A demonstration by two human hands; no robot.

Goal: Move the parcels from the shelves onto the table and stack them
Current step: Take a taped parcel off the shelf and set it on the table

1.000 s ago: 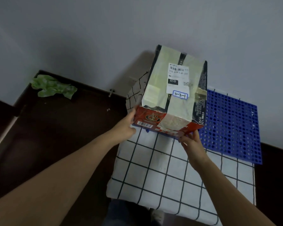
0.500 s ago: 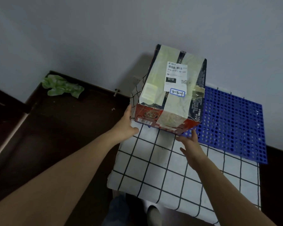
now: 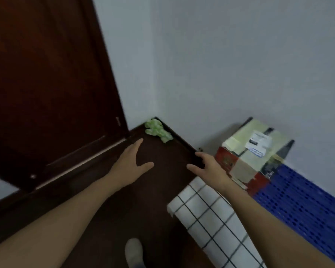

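Observation:
A taped cardboard parcel (image 3: pixel 253 155) with red printed ends and a white shipping label stands on the table (image 3: pixel 211 215), which is covered by a white cloth with a black grid. The parcel rests against the wall, at the table's far end. My left hand (image 3: pixel 132 159) hovers over the dark floor, fingers apart, holding nothing. My right hand (image 3: pixel 207 167) is just left of the parcel, fingers spread, clear of it. No shelves are in view.
A blue perforated plastic mat (image 3: pixel 302 207) lies on the table's right part. A dark wooden door (image 3: pixel 46 89) fills the left. A crumpled green bag (image 3: pixel 158 130) lies in the floor corner. A shoe (image 3: pixel 133 252) shows at the bottom.
Both hands have let go of the parcel, which now stands on the table against the wall. The view has swung left towards the door, and the hands have moved off to the left.

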